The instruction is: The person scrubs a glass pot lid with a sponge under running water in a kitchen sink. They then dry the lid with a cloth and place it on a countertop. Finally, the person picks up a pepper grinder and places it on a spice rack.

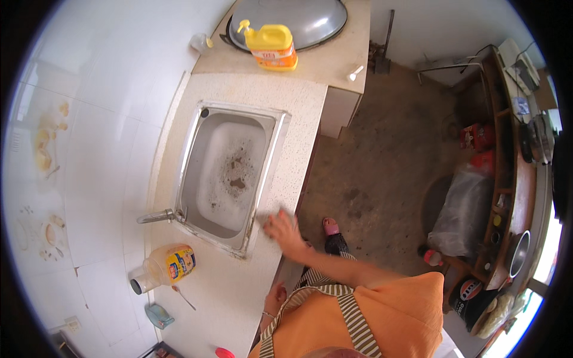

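Note:
My right hand (284, 232) is over the front strip of the speckled countertop (293, 156), just beside the near corner of the sink. Its fingers are spread, slightly blurred, with nothing seen in them. Close to my striped apron and the counter's edge is my left hand (276, 296), with a bracelet at the wrist; its fingers look bent, and whether it holds anything is unclear. White suds and dark specks float in the metal sink (192, 147), below a chrome faucet (155, 216). A yellow pump bottle (274, 48) stands beyond the sink.
A large metal lid (309, 20) and a white spoon-like item (356, 73) are on the far counter. Nearer are a large labelled jar (156, 266), a spoon (183, 297), a teal object (159, 316) and a red lid (224, 352). A wooden shelf unit (521, 183) stands at right.

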{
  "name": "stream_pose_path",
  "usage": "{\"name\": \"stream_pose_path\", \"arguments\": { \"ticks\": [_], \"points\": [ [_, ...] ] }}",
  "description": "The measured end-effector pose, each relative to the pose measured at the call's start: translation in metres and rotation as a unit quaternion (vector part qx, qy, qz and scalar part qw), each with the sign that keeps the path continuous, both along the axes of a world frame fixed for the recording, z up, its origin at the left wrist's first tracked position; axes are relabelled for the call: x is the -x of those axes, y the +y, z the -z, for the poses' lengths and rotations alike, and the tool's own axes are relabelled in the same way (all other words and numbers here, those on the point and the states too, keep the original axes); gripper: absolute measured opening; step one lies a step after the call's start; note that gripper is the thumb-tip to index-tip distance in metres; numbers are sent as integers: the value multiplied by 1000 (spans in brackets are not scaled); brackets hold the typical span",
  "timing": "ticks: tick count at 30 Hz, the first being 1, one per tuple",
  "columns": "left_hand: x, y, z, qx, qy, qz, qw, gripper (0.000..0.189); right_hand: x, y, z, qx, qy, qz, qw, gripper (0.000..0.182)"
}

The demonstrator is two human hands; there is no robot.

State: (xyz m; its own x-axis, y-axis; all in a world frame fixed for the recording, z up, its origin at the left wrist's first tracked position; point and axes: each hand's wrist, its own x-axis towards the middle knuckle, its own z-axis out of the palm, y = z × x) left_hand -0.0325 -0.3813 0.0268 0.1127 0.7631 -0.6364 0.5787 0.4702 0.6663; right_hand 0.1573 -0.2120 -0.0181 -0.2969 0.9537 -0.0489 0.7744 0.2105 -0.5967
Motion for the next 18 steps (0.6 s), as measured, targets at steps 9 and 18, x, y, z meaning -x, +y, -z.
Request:
{"name": "stream_pose_path", "arguments": {
  "ticks": [9, 18],
  "points": [
    [-30, 102, -56, -301, -75, 111, 944, 33, -23, -10, 18, 38, 382, -239, 892, 46],
    [3, 126, -43, -304, -75, 133, 940, 35, -109, 173, -150, 21, 554, 348, 756, 65]
  ]
}}
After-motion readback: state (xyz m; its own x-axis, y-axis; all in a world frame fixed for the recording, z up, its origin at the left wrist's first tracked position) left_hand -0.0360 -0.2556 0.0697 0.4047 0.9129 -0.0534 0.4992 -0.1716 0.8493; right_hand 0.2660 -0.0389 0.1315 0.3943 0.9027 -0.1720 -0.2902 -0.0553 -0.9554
